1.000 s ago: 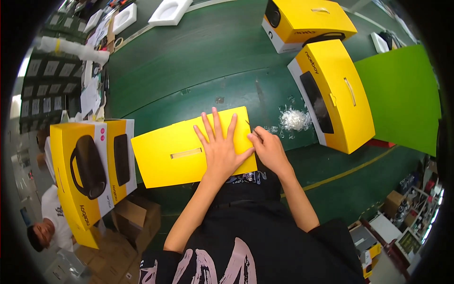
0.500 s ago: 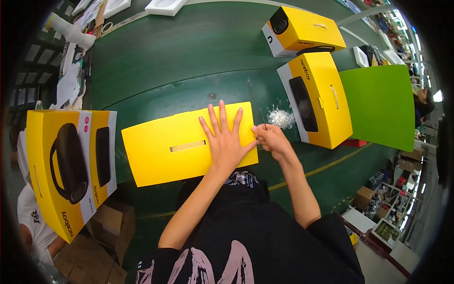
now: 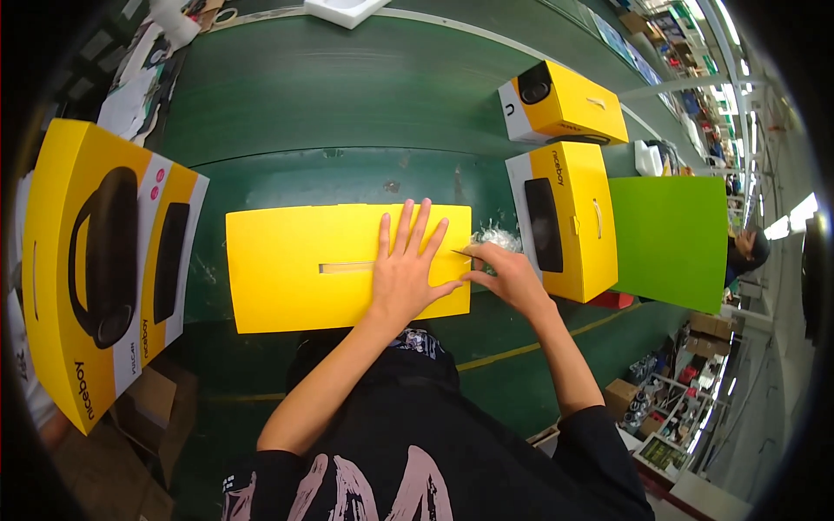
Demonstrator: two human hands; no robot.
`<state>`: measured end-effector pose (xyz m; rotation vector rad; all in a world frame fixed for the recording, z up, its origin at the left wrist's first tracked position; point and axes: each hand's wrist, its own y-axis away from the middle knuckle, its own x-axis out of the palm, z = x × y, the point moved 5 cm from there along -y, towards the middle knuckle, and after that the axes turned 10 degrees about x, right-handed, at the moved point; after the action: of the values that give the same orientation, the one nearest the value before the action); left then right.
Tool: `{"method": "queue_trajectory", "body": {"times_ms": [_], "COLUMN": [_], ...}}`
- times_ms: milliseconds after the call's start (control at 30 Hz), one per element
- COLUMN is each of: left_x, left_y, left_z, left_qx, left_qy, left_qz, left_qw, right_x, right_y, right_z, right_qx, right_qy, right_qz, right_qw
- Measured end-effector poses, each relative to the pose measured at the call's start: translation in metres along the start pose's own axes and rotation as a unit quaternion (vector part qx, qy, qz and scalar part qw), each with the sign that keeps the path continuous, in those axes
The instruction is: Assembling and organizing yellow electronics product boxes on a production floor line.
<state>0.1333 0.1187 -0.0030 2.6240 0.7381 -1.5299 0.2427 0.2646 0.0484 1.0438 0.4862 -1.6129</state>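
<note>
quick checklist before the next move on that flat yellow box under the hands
1. Left hand lies flat, fingers spread, on the flat yellow cardboard box: ok.
2. Right hand pinches at the box's right edge: ok; what it grips, cannot tell.
3. Box rests fully on the green table: ok.
4. Crumpled clear plastic wrap lies close to the right hand: not ok.
5. Upright yellow speaker carton stands apart from the box: ok.
</note>
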Motion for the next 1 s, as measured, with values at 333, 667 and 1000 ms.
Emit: {"method": "queue_trajectory", "body": {"times_ms": [333,667,1000], "left_x": [-0.011,-0.026,-0.061], "left_y": [0.006,0.008,0.02], "left_z": [0.001,-0.001,0.005], "left_qx": [0.03,0.037,0.009], "left_qy": [-0.021,-0.019,0.011], "left_qz": [0.022,0.027,-0.124], "left_qw": [0.999,0.999,0.992], "right_x": [0.0,-0.014,0.033], "right_y": [-0.026,-0.026,-0.003], "right_z": [-0.02,-0.073,-0.216], "right_qx": [0.031,0.245,0.234], "right_qy": [-0.084,-0.413,0.064], "right_qz": [0.087,-0.126,-0.353], "right_qw": [0.992,0.868,0.904]}}
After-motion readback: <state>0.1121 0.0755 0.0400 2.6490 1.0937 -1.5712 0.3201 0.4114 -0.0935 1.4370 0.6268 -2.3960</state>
